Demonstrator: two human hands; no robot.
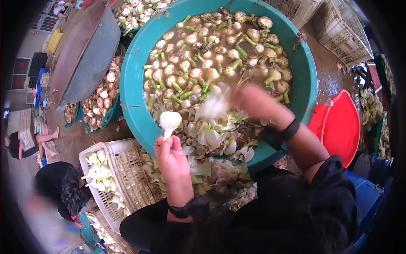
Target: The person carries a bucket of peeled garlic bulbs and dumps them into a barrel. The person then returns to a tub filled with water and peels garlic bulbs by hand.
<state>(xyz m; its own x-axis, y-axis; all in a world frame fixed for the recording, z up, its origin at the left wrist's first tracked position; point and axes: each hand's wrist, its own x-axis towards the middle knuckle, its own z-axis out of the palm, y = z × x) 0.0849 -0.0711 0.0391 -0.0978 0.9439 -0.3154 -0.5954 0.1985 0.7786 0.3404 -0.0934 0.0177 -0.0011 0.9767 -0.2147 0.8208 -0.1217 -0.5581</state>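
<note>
My left hand (172, 158) pinches the stem of a peeled white bulb (170, 120), holding it upright at the near left rim of a large teal tub (134, 91). Bulbs with green stems (194, 73) float in the tub's brown water. My right hand (253, 100) is smeared by motion over the tub, right of the held bulb; its fingers cannot be made out. A blurred whitish peel (216, 103) shows beside it. Loose pale peels (211, 135) are heaped along the tub's near side.
A white crate (127, 163) with peeled bulbs stands at the lower left. Left of the tub are a grey metal barrow (91, 55) and sacks of bulbs (101, 99). A red basin (338, 127) lies right; crates (344, 34) stand upper right. Other people sit at the left.
</note>
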